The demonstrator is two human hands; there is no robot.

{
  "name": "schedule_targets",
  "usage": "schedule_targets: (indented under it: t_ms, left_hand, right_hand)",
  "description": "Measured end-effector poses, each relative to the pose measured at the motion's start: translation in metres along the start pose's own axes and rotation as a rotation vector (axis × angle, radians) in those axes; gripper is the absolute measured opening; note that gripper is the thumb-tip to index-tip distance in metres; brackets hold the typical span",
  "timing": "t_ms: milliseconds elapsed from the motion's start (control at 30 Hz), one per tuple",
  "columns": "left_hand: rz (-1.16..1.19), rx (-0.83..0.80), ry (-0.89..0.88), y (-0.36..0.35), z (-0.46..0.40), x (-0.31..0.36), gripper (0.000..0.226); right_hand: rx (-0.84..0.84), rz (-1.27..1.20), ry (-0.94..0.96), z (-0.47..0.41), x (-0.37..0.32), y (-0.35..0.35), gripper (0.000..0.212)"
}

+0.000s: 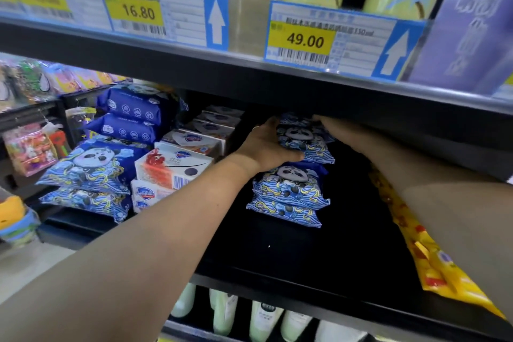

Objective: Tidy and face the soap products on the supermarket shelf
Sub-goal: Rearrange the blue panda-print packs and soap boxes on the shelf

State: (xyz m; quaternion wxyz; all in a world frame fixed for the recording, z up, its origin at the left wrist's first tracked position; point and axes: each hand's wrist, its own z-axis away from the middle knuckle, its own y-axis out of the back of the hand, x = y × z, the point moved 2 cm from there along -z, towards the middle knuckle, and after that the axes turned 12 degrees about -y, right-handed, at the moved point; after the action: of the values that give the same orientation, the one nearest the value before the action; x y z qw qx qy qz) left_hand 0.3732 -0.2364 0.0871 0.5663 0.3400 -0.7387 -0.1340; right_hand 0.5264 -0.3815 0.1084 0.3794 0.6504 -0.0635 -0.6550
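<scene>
Both my arms reach into the dark middle shelf. A blue panda-print soap pack sits on top of a stack of two more panda packs. My left hand grips the top pack's left side, thumb under its front edge. My right hand holds its right and top side, partly hidden under the upper shelf. More panda packs lie at the left beside white soap boxes and dark blue packs.
A yellow and red packet lies along the shelf's right side under my right forearm. The upper shelf edge carries price tags. Pale green bottles stand on the shelf below. Hanging goods fill the far left.
</scene>
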Motion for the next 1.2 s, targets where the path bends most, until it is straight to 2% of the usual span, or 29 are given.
schedule_targets:
  t_ms: [100, 233, 333, 400, 467, 567, 733, 867, 967, 1100, 1200]
  left_hand:
    - [-0.010, 0.021, -0.016, -0.001, 0.007, 0.002, 0.101]
    - [-0.100, 0.012, -0.040, 0.010, 0.026, 0.019, 0.095]
    - [-0.219, -0.032, -0.079, 0.029, 0.052, 0.037, 0.088]
    - [-0.251, -0.027, -0.129, 0.046, 0.075, 0.043, 0.073]
    - [-0.236, 0.072, -0.177, 0.068, 0.102, 0.039, 0.053]
    - [-0.182, 0.246, -0.191, 0.110, 0.139, 0.020, 0.040]
    - [-0.229, 0.410, -0.187, 0.178, 0.177, -0.022, 0.050]
    - [-0.277, 0.430, -0.037, 0.217, 0.179, -0.066, 0.054]
    - [-0.252, 0.409, 0.016, 0.237, 0.166, -0.097, 0.063]
    - [-0.196, 0.295, 0.063, 0.248, 0.138, -0.130, 0.092]
    - [-0.126, 0.227, 0.077, 0.250, 0.119, -0.145, 0.097]
  right_hand:
    - [0.068, -0.045, 0.036, 0.015, -0.001, -0.004, 0.035]
    - [0.116, -0.036, 0.014, 0.043, -0.022, -0.025, 0.034]
    - [0.156, -0.019, -0.035, 0.070, -0.044, -0.048, 0.046]
    - [0.214, 0.090, -0.056, 0.090, -0.054, -0.061, 0.064]
    - [0.253, 0.170, -0.015, 0.111, -0.067, -0.078, 0.075]
    - [0.226, 0.146, 0.113, 0.130, -0.096, -0.111, 0.072]
    - [0.116, 0.279, 0.202, 0.134, -0.139, -0.164, 0.067]
    - [0.039, 0.402, 0.274, 0.123, -0.164, -0.198, 0.056]
    - [-0.019, 0.384, 0.317, 0.115, -0.177, -0.216, 0.061]
    - [-0.035, 0.381, 0.349, 0.103, -0.184, -0.232, 0.064]
    - [-0.027, 0.384, 0.366, 0.098, -0.188, -0.237, 0.066]
